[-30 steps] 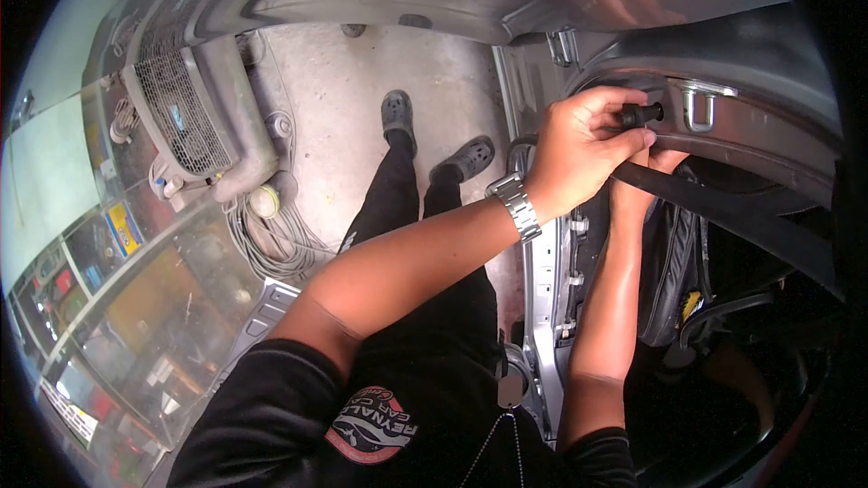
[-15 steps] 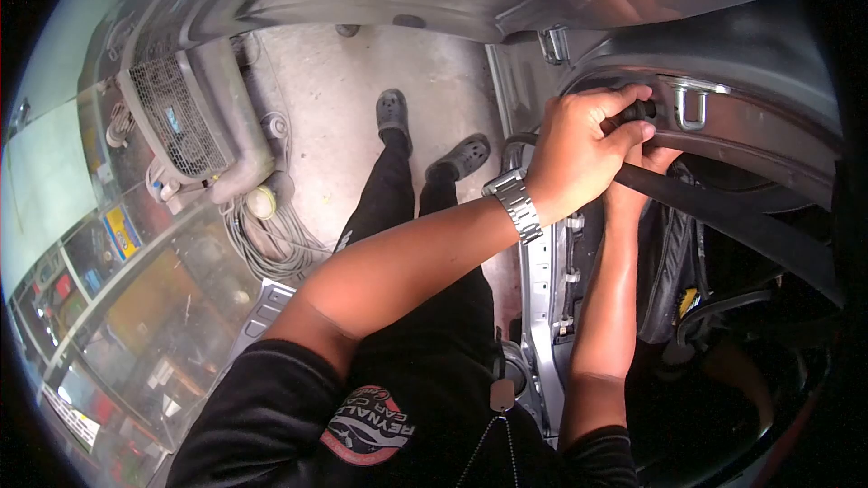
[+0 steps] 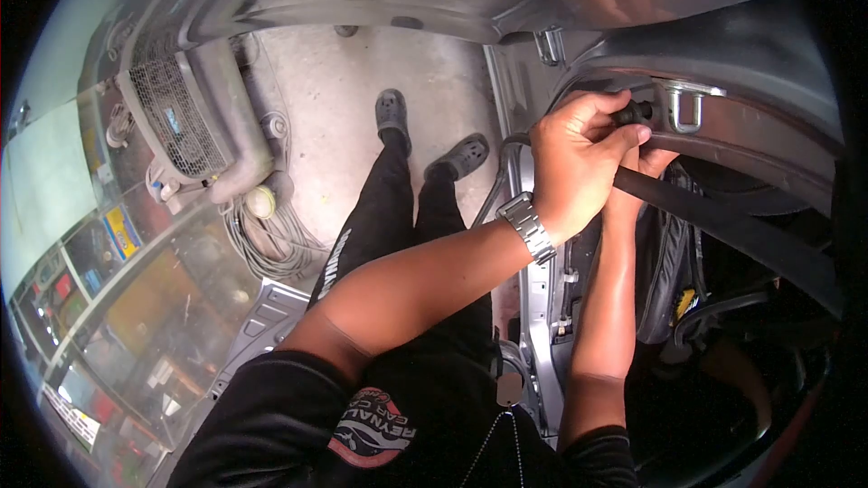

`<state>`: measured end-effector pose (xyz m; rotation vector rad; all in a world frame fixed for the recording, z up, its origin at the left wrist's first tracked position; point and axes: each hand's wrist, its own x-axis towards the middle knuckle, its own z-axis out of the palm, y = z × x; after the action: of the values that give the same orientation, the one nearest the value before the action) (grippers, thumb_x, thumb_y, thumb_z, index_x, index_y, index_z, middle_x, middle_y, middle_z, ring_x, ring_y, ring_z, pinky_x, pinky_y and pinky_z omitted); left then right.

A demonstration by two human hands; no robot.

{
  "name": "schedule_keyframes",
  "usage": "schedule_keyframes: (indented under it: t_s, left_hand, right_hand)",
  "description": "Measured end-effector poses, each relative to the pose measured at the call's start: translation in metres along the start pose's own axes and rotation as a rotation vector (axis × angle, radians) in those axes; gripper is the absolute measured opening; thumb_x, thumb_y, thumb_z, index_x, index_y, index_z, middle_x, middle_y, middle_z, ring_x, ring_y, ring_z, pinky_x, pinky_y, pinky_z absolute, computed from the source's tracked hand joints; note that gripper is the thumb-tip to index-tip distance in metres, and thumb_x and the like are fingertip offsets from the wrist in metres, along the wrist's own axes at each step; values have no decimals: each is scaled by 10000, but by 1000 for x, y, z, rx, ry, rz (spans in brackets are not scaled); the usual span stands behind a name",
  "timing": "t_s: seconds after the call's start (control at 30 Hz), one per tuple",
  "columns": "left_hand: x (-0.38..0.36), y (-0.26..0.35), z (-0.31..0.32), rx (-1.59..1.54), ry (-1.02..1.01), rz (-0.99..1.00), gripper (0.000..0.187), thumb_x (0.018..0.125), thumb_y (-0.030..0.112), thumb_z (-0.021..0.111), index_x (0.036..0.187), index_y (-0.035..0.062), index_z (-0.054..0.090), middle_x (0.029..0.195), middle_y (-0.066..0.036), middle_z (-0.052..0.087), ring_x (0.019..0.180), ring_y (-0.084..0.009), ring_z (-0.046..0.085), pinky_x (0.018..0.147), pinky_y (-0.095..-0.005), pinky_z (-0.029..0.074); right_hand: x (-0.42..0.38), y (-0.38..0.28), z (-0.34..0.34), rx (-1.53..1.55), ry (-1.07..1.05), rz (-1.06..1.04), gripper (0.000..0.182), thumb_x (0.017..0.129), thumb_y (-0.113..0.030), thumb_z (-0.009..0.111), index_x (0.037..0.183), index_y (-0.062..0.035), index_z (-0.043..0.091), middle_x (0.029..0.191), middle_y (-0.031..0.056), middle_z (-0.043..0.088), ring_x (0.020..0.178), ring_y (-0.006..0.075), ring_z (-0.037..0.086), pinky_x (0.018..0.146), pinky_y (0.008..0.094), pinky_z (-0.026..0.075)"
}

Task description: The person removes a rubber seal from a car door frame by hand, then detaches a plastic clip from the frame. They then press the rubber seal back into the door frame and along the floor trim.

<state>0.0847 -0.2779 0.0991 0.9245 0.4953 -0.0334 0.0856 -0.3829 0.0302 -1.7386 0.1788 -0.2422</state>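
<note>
Upper right of the frame: the left hand (image 3: 579,158) pinches a small black cylindrical tool handle (image 3: 633,113) beside a silver metal striker loop (image 3: 684,107) — the right hand (image 3: 646,161) sits mostly hidden behind it, grip unclear, touching the black rubber door seal (image 3: 723,221).

black short sleeves (image 3: 271,416) | steel wristwatch (image 3: 527,226) | black clogs (image 3: 394,111)

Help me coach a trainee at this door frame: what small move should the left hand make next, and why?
Probably ease the black knobbed tool straight toward the frame beside the metal striker loop. The left hand already grips it with its tip at the frame, while the right hand, mostly hidden, sits under at the black seal strip.
</note>
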Motion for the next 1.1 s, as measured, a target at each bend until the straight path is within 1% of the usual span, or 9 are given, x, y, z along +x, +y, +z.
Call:
schedule_keyframes:
  t_s: [0.1, 0.2, 0.33, 0.4, 0.5, 0.63, 0.83, 0.97, 1.1]
  left_hand:
    - [5, -6, -1, 100, 5, 139, 299, 869, -65, 774, 1157, -102, 703, 1077, -144, 722, 949, -141, 707, 832, -270, 583]
    - [8, -5, -4, 248, -17, 136, 334, 867, -76, 767, 1194, -91, 699, 1079, -132, 725, 964, -147, 708, 836, -275, 585]
    - [9, -9, -4, 225, -22, 136, 370, 863, -77, 769, 1225, -80, 693, 1081, -128, 724, 974, -152, 706, 839, -277, 585]
    - [7, -9, -2, 105, 5, 175, 349, 855, -74, 776, 1197, -82, 703, 1076, -132, 732, 972, -156, 706, 849, -280, 587]
    - [4, -3, -2, 117, 22, 99, 323, 850, -68, 783, 1165, -81, 711, 1090, -132, 743, 985, -166, 711, 866, -287, 588]
    - [7, -2, -8, 166, -10, 120, 316, 840, -56, 795, 1144, -79, 713, 1108, -139, 749, 996, -172, 712, 897, -301, 585]
    - [15, 2, -17, 365, -137, 271, 349, 828, -34, 807, 1171, -7, 744, 1194, -138, 728, 1056, -197, 712, 934, -329, 589]
    - [17, -3, -17, 300, -138, 281, 330, 830, -33, 801, 1155, -20, 745, 1219, -145, 716, 1057, -207, 717, 923, -327, 602]
    - [25, -5, -23, 460, -198, 452, 296, 822, -31, 802, 1114, -33, 755, 1174, -153, 733, 1037, -218, 731, 880, -319, 620]
  right_hand:
    - [0, -7, 3, 20, 1, 7, 574, 1016, -84, 619, 1466, -33, 267, 1410, 175, 505, 1257, 241, 556, 1098, 394, 441]
    - [2, -8, 3, 11, 5, 25, 592, 995, -25, 593, 1480, -37, 253, 1424, 178, 489, 1269, 244, 548, 1106, 398, 436]
    - [1, -6, 3, 12, -26, 3, 614, 974, 27, 548, 1496, -38, 231, 1430, 183, 479, 1277, 249, 542, 1123, 404, 421]
    - [2, -5, 4, 22, -19, 12, 606, 983, 14, 550, 1495, -40, 231, 1427, 184, 481, 1275, 249, 544, 1124, 406, 420]
    - [-2, -6, 5, 26, -12, 32, 599, 997, -11, 553, 1501, -42, 230, 1431, 186, 474, 1279, 250, 539, 1123, 407, 419]
    - [-4, -12, 5, 14, -29, 40, 614, 1010, -38, 560, 1524, -41, 225, 1458, 185, 451, 1313, 251, 512, 1127, 405, 411]
    - [-8, -16, 5, 61, -53, 23, 604, 1005, -7, 549, 1532, -37, 256, 1482, 175, 444, 1357, 248, 481, 1142, 399, 391]
    - [-9, -23, 4, 84, -73, 63, 580, 999, 29, 538, 1523, -26, 296, 1478, 166, 457, 1354, 234, 484, 1130, 383, 397]
    - [-14, -25, 0, 136, -92, 131, 574, 1004, 26, 538, 1526, -17, 300, 1476, 165, 469, 1365, 237, 478, 1132, 384, 388]
